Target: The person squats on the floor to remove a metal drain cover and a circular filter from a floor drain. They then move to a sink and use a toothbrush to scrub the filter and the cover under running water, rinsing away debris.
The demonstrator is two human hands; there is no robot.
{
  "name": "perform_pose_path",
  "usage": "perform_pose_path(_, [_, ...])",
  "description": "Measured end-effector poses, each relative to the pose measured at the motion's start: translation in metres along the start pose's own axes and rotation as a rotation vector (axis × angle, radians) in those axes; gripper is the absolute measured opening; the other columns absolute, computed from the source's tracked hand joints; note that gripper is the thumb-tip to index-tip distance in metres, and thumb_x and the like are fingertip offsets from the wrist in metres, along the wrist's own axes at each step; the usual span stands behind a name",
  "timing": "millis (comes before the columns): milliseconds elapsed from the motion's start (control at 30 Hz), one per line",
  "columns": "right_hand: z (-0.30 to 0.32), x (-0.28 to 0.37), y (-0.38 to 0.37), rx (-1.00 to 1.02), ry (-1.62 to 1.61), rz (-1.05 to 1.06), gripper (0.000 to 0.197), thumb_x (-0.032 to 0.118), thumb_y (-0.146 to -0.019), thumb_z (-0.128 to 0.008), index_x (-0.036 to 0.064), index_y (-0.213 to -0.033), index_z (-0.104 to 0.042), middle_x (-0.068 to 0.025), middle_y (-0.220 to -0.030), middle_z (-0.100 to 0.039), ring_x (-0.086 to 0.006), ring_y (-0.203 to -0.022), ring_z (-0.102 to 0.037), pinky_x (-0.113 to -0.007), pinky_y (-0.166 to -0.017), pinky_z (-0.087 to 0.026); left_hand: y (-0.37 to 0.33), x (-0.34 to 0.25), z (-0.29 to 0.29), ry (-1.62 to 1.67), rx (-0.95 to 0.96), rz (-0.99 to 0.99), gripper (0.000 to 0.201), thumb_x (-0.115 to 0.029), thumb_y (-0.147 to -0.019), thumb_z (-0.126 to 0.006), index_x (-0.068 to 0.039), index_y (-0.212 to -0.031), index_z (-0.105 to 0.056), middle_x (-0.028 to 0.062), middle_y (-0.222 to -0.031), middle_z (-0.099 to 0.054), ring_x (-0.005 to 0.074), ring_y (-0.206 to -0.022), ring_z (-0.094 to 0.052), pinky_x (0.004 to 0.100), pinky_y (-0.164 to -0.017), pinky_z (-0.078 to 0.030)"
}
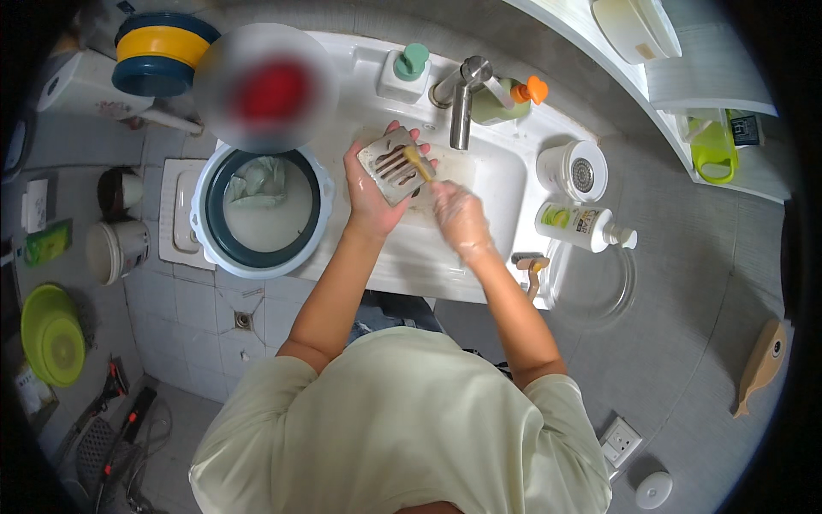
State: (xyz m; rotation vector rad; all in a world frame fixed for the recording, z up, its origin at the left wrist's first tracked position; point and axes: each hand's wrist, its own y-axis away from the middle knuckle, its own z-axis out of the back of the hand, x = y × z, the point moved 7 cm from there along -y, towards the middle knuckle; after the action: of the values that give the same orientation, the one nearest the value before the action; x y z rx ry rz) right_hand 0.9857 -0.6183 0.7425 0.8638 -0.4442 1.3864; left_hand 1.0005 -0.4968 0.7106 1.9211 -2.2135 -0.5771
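Over the white sink (505, 206), my left hand (370, 193) holds up a rectangular grey slotted plate (396, 169), fingers wrapped behind its far side. Long slots and curved holes run through the plate. My right hand (462, 223), slightly smeared by motion and wet with suds, is closed on a small brush (417, 160) with a yellowish head. The brush head rests against the slotted face; most of its handle is hidden in my fist.
Left of the sink stands a blue-rimmed basin (199, 210) with cloudy water and a pale cloth. The tap (461, 111) rises behind my hands, beside a soap dispenser (404, 75). A white bottle (582, 225) and a white tub (565, 170) line the right rim.
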Motion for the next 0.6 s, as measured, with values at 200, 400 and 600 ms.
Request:
perform_pose_path(200, [0.012,0.013,-0.019,-0.056,0.052,0.146,0.028,0.020,-0.091,-0.050,-0.0031,-0.077,-0.057,-0.0207,-0.059,-0.050,-0.0344,-0.053,-0.037,-0.037,-0.054,-0.041,-0.007,-0.002,0.001,-0.036,0.049,0.060,0.053,-0.040,-0.089,-0.021,-0.003,-0.120,-0.043,0.0193,-0.119,-0.049,0.0358,-0.111,-0.048,0.0537,-0.094,-0.037])
perform_pose_path(400, [-0.002,0.006,0.004,0.008,0.084,0.195,0.024,0.018,-0.091,-0.050,-0.0022,-0.082,-0.060,-0.0212,-0.060,-0.051,-0.0325,-0.052,-0.038,-0.037,-0.055,-0.042,-0.006,-0.004,0.003,-0.014,-0.010,-0.008,0.052,-0.045,-0.087,-0.026,-0.008,-0.117,-0.045,0.0179,-0.114,-0.051,0.0344,-0.104,-0.052,0.0545,-0.090,-0.040])
perform_pose_path(600, [-0.012,0.002,0.015,0.077,0.042,0.046,0.023,0.019,-0.090,-0.052,-0.0012,-0.083,-0.061,-0.0228,-0.061,-0.053,-0.0346,-0.053,-0.047,-0.038,-0.056,-0.044,-0.006,-0.007,0.008,0.040,-0.009,-0.028,0.053,-0.043,-0.087,-0.024,-0.006,-0.118,-0.045,0.0183,-0.114,-0.051,0.0354,-0.106,-0.050,0.0567,-0.092,-0.038])
